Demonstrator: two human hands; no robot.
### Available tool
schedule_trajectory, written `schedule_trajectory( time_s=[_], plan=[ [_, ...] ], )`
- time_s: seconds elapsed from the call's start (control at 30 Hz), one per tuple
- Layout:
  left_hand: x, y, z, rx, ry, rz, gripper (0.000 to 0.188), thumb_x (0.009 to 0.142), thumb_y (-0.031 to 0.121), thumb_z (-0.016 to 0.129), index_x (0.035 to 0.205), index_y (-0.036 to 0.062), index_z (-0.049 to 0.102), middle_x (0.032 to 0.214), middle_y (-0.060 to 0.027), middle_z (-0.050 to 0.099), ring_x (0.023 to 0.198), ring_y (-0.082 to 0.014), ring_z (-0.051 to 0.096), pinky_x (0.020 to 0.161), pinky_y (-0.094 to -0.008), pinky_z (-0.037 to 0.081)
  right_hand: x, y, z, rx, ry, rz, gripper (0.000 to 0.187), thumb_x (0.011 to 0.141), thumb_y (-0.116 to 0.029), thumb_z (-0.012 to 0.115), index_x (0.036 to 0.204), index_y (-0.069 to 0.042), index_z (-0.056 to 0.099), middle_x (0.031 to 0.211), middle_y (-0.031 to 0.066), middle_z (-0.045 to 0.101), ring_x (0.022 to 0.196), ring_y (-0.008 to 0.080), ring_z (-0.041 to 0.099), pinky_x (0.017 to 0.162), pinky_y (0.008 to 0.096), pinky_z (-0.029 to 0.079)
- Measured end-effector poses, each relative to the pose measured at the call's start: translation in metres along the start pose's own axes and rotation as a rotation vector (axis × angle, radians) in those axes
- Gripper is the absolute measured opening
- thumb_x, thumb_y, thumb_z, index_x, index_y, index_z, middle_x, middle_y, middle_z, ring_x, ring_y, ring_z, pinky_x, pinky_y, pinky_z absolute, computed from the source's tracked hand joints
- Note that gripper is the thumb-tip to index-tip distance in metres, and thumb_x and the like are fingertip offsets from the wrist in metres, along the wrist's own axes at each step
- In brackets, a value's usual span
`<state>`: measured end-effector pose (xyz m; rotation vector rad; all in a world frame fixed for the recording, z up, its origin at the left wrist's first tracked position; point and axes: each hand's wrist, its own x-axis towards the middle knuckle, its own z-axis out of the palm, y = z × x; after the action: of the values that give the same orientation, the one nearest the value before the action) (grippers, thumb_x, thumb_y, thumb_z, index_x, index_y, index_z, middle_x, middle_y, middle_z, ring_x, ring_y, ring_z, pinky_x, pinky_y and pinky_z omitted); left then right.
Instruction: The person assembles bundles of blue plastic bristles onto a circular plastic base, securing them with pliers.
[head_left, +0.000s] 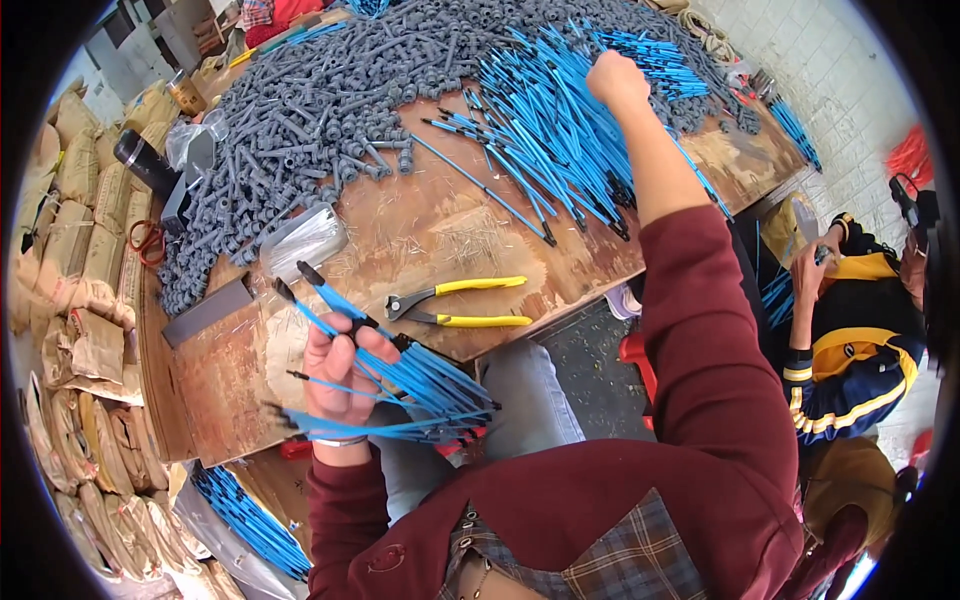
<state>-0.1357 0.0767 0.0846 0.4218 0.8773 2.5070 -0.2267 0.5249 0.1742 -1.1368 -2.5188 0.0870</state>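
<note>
One bunch of blue, black-tipped rods [430, 372] is gathered in the curled left fingers [317, 347]; many loose rods [552, 115] remain, heaped on the wooden surface [420, 225] by the right fingers [604, 72], whose grip I can't tell

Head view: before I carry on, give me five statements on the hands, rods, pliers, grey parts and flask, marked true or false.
1. The left hand holds a bunch of rods. True.
2. The pliers are in the right hand. False: they lie on the table, and that hand is at the far end of the blue pile.
3. The pliers have yellow handles. True.
4. The grey parts are in a closed box. False: they are heaped loose on the table.
5. The black flask is left of the grey parts. True.
</note>
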Motion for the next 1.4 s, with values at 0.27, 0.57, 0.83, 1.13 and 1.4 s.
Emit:
schedule_trajectory(
  time_s=[0.27,0.57,0.83,1.13,1.4],
  plan=[
    [0.0,0.008,-0.024,-0.239,-0.031,-0.149,0.022,0.09,0.024,0.05,0.105,0.0085,0.051,0.085,-0.0099,0.062,0.079,-0.0276,0.06,0.072,-0.0422,0.05,-0.155,-0.041,-0.136,0.86,-0.282,-0.633,0.025,0.084,-0.025,0.055,0.094,-0.001,0.054,0.073,0.0068,0.063,0.069,0.0147,0.062,0.059,0.0274,0.048],
    [-0.004,0.011,-0.01,-0.235,0.001,-0.107,0.023,0.087,0.023,0.056,0.104,0.0091,0.051,0.077,-0.0067,0.057,0.063,-0.0198,0.053,0.058,-0.033,0.046,-0.284,-0.08,-0.064,0.548,-0.736,-1.198,0.034,0.081,-0.03,0.059,0.095,0.0,0.054,0.073,0.0163,0.061,0.059,0.0341,0.058,0.058,0.0374,0.047],
    [0.002,0.016,-0.004,-0.183,-0.124,-0.051,0.024,0.079,0.014,0.065,0.098,0.0069,0.052,0.076,-0.0087,0.057,0.061,-0.019,0.054,0.054,-0.0301,0.046,-0.049,-0.055,0.007,-0.08,0.238,-0.428,0.027,0.079,-0.031,0.055,0.092,-0.007,0.061,0.094,0.0144,0.061,0.087,0.0296,0.061,0.072,0.0428,0.048],
    [-0.006,0.017,0.014,-0.006,0.093,0.012,0.023,0.08,0.01,0.062,0.101,0.0041,0.053,0.072,-0.0135,0.061,0.063,-0.0253,0.061,0.058,-0.0361,0.052,-0.031,-0.055,0.052,-0.24,0.303,-0.352,0.022,0.082,-0.018,0.049,0.097,-0.005,0.057,0.098,0.0141,0.061,0.088,0.03,0.06,0.075,0.0458,0.046],
    [-0.044,0.034,-0.001,-0.06,-0.042,-0.03,0.021,0.082,0.01,0.061,0.101,0.0042,0.054,0.077,-0.0151,0.063,0.067,-0.0267,0.062,0.061,-0.0369,0.053,-0.042,-0.048,0.036,-0.34,0.081,-0.382,0.018,0.082,-0.016,0.048,0.094,-0.008,0.058,0.096,0.0121,0.061,0.083,0.0282,0.061,0.071,0.0464,0.045]
  ],
)
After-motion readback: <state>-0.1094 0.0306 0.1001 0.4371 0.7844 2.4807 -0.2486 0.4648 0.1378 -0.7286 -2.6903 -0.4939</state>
